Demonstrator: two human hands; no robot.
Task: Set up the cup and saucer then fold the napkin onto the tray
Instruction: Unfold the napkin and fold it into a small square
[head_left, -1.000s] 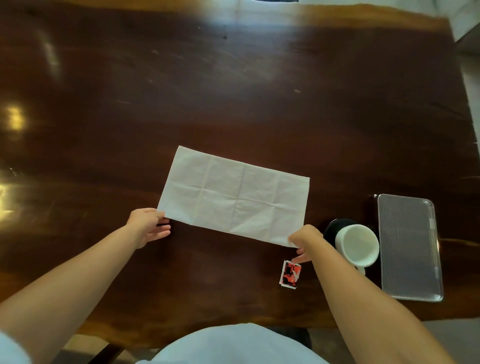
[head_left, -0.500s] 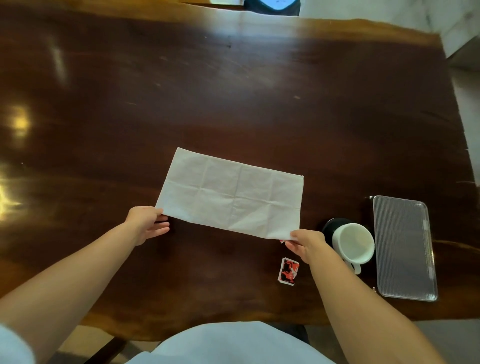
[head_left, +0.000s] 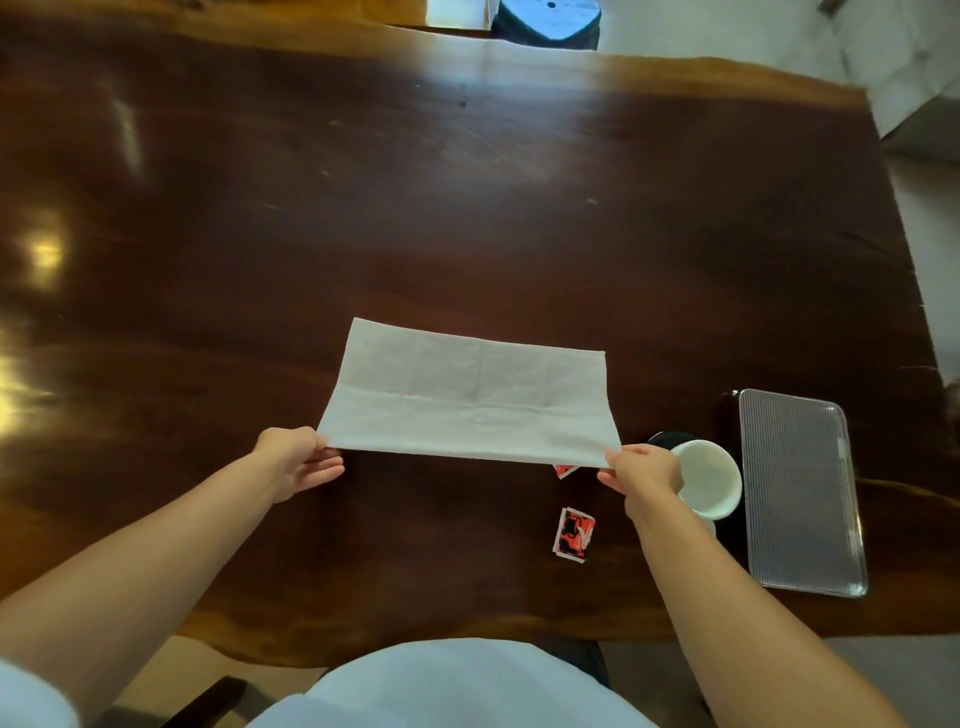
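Observation:
A white paper napkin (head_left: 470, 395) is spread out in the middle of the dark wooden table (head_left: 467, 208). Its near edge is raised off the wood while its far edge stays down. My left hand (head_left: 296, 460) pinches the near left corner. My right hand (head_left: 641, 470) pinches the near right corner. A white cup (head_left: 709, 478) stands on a black saucer (head_left: 670, 439) just right of my right hand. To the right of the cup lies a ribbed clear tray (head_left: 800, 493), with nothing on it.
A red and black sachet (head_left: 573, 533) lies near the front edge, below the napkin's right corner. A second red sachet (head_left: 564, 470) peeks out under the lifted edge. Beyond the far table edge stands a blue-grey stool (head_left: 545, 18).
Both hands have lifted the napkin's near edge off the table, so the sheet looks narrower front to back. A second red sachet has come into sight beneath it.

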